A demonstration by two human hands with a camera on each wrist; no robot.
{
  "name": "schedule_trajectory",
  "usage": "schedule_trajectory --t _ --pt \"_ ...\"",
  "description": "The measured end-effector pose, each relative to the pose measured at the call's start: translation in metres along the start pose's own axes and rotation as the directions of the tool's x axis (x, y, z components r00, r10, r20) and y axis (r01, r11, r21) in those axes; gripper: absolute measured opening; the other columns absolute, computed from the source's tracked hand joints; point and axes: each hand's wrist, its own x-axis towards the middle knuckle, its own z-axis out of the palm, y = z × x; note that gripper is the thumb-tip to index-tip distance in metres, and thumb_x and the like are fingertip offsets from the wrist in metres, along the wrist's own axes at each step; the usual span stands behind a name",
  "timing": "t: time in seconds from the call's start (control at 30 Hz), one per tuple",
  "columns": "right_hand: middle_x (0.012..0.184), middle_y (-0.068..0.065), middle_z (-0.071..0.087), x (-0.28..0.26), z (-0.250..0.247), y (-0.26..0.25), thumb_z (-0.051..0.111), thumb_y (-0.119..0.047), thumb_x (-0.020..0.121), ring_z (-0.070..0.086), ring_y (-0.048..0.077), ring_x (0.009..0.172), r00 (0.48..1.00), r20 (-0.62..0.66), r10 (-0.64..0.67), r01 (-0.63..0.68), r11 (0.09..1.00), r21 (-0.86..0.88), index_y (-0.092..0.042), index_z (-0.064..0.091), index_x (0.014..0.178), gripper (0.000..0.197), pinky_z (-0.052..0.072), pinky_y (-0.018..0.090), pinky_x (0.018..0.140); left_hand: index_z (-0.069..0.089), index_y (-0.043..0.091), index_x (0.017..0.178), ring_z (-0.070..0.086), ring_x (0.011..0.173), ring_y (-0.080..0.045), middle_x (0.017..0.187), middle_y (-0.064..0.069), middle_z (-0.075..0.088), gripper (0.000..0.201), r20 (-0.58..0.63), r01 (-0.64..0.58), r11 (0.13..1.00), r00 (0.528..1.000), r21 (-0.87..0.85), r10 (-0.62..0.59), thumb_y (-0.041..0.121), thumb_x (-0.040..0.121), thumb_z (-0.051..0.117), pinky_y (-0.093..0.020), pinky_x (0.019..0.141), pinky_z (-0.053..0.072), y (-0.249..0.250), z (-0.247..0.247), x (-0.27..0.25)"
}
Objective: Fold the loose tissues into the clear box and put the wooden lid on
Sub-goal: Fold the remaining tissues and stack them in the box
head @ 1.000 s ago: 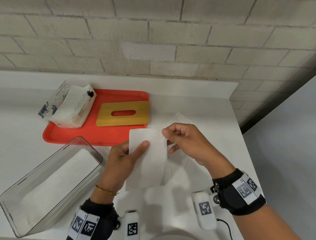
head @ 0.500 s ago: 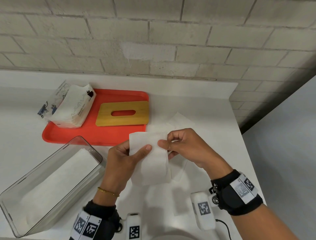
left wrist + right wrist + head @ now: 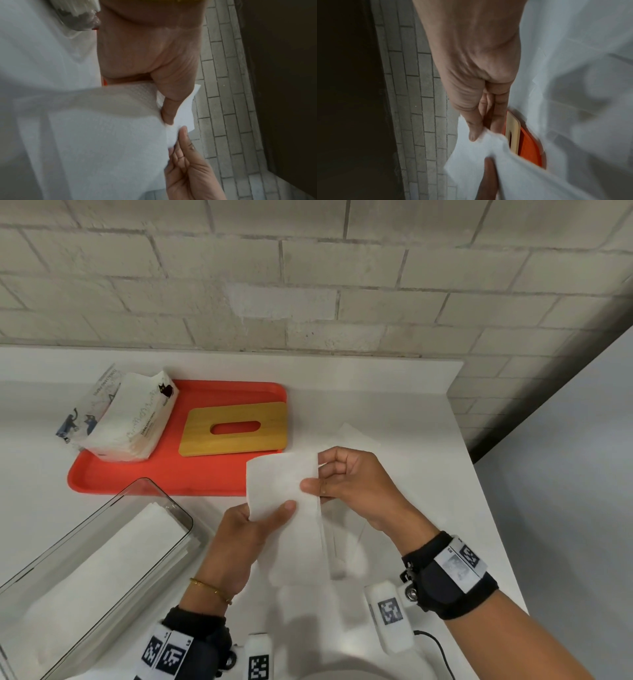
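Note:
A white tissue (image 3: 284, 491) hangs above the white counter, held between both hands. My left hand (image 3: 270, 517) pinches its lower left part with the thumb on top. My right hand (image 3: 317, 486) pinches its right edge, as the left wrist view shows on the tissue (image 3: 102, 135). In the right wrist view the right hand (image 3: 481, 134) grips the tissue (image 3: 471, 155). The clear box (image 3: 164, 494) stands at the lower left with folded tissues (image 3: 102, 570) inside. The wooden lid (image 3: 236, 428) with a slot lies on the red tray (image 3: 178, 477).
An opened tissue pack (image 3: 126, 419) sits on the tray's left end. More loose tissues (image 3: 356, 440) lie flat on the counter under my right hand. A brick wall (image 3: 308, 285) runs behind; the counter edge (image 3: 479, 491) drops off on the right.
The tissue is now narrower and held slightly higher. My right thumb has moved left over its front, and my left thumb has slid down to the lower left.

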Motion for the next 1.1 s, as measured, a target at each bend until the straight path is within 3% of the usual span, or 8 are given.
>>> schedule_trajectory --t 0.1,0.23,0.3,0.5,0.63,0.73,0.9,1.1 --pt "0.097 -0.003 0.08 0.015 -0.024 0.012 0.09 -0.028 0.081 0.075 0.01 0.088 0.995 -0.098 -0.03 -0.001 0.955 -0.296 -0.026 0.071 0.116 0.04 0.06 0.035 0.087 0.083 0.007 0.093 0.078 0.088 -0.033 0.093 -0.011 0.082 0.023 -0.18 -0.053 0.989 0.98 0.141 0.079 0.028 0.083 0.086 -0.05 0.085 0.062 -0.004 -0.01 0.007" --pt "0.139 -0.002 0.057 0.029 -0.062 0.045 0.088 -0.048 0.078 0.055 0.018 0.128 0.986 -0.164 0.034 -0.157 0.527 -0.835 -0.033 0.053 0.145 0.077 0.045 0.032 0.106 0.083 0.013 0.087 0.079 0.088 -0.031 0.085 -0.004 0.082 0.024 -0.269 -0.058 0.949 0.952 0.311 0.146 0.037 0.091 0.08 -0.055 0.083 0.063 -0.009 -0.029 0.01" --pt "0.147 0.001 0.047 0.031 -0.067 0.058 0.087 -0.051 0.077 0.042 0.023 0.138 0.991 -0.108 0.081 -0.133 0.428 -0.894 -0.031 0.045 0.153 0.089 0.039 0.034 0.11 0.081 0.013 0.085 0.078 0.085 -0.031 0.083 -0.004 0.082 0.025 -0.27 -0.059 0.907 0.945 0.418 0.186 0.035 0.096 0.076 -0.057 0.081 0.063 -0.011 -0.036 0.011" --pt "0.146 0.0 0.046 0.042 -0.061 0.063 0.089 -0.052 0.074 0.038 0.023 0.138 0.997 -0.065 0.052 -0.079 0.361 -0.929 -0.031 0.044 0.154 0.094 0.037 0.034 0.113 0.075 0.014 0.086 0.074 0.081 -0.03 0.08 -0.003 0.078 0.019 -0.225 -0.085 0.774 0.932 0.628 0.285 0.028 0.099 0.07 -0.052 0.078 0.06 -0.014 -0.039 0.012" --pt "0.163 -0.008 0.033 0.057 -0.059 0.053 0.091 -0.037 0.074 0.028 0.019 0.147 0.973 0.204 0.107 0.178 0.211 -0.961 -0.038 0.041 0.156 0.096 0.025 0.032 0.12 0.075 0.012 0.077 0.073 0.075 -0.031 0.073 -0.008 0.076 0.032 -0.226 -0.057 0.795 0.944 0.603 0.24 0.033 0.1 0.069 -0.051 0.073 0.058 -0.009 -0.035 0.009" --pt "0.152 -0.006 0.046 0.074 -0.057 0.039 0.095 -0.034 0.067 0.036 0.019 0.139 0.916 0.355 0.186 0.354 0.041 -0.934 -0.037 0.049 0.15 0.095 0.026 0.032 0.116 0.077 0.01 0.076 0.072 0.071 -0.03 0.077 -0.011 0.078 0.04 -0.237 -0.028 0.839 0.954 0.543 0.186 0.041 0.1 0.068 -0.047 0.069 0.058 -0.006 -0.034 0.009" --pt "0.123 -0.002 0.058 0.104 -0.056 0.019 0.098 -0.042 0.058 0.047 0.021 0.114 0.901 0.353 0.252 0.404 -0.194 -0.894 -0.029 0.055 0.128 0.083 0.031 0.033 0.101 0.078 0.012 0.076 0.068 0.06 -0.01 0.065 0.004 0.074 0.038 -0.213 -0.027 0.86 0.964 0.509 0.156 0.04 0.099 0.068 -0.033 0.061 0.052 -0.002 -0.03 0.006" --pt "0.11 -0.009 0.056 0.12 -0.061 0.003 0.095 -0.045 0.064 0.046 0.017 0.103 0.885 0.31 0.346 0.384 -0.171 -0.907 -0.03 0.062 0.101 0.052 0.035 0.031 0.082 0.075 0.006 0.078 0.071 0.066 -0.029 0.078 -0.014 0.076 0.045 -0.188 -0.034 0.858 0.971 0.513 0.15 0.046 0.098 0.069 -0.046 0.064 0.057 -0.006 -0.032 0.013"
